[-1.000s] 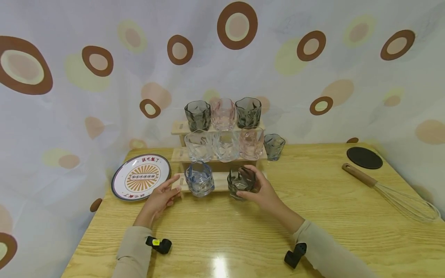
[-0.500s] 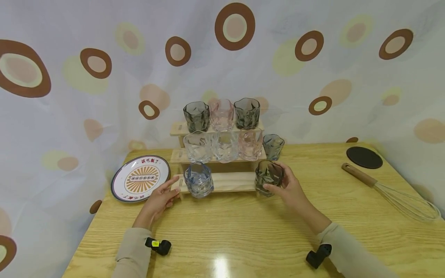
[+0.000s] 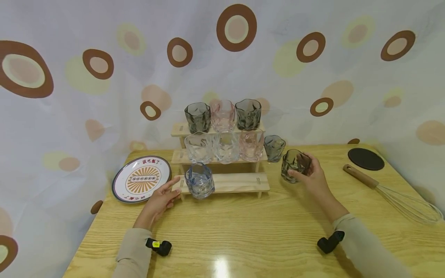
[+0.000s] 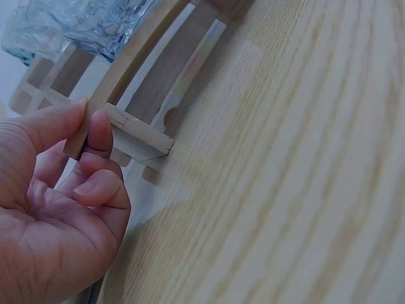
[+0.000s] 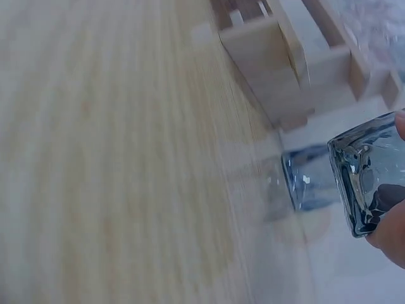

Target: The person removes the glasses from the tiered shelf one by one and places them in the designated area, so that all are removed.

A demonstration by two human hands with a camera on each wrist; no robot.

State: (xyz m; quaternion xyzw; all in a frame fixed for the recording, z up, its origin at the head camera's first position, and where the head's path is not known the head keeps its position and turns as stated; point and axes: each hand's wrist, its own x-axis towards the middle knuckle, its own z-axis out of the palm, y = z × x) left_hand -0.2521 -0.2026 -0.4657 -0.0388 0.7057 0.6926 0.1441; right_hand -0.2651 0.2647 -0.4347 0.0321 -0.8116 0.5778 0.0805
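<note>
My left hand (image 3: 160,201) pinches the left end of the lowest board of a three-tier wooden rack (image 3: 240,182); the left wrist view shows thumb and forefinger (image 4: 58,123) on either side of that board. A blue glass (image 3: 199,181) stands on the same tier, close to those fingers. To the right of the rack, my right hand (image 3: 314,181) grips a dark grey glass (image 3: 290,164) by its side. That glass (image 5: 370,171) appears lifted off the table in the right wrist view. Clear and pink glasses (image 3: 252,144) fill the middle tier.
Two smoky glasses (image 3: 248,114) flank a pink one (image 3: 223,116) on the top tier. A grey-blue glass (image 3: 274,148) stands on the table behind the held one. A patterned plate (image 3: 158,164) lies left, a whisk (image 3: 361,175) and black disc (image 3: 366,158) right.
My right hand has carried the dark grey glass rightward from the lowest tier, past the rack's end and slightly back. The left hand has stayed on the board.
</note>
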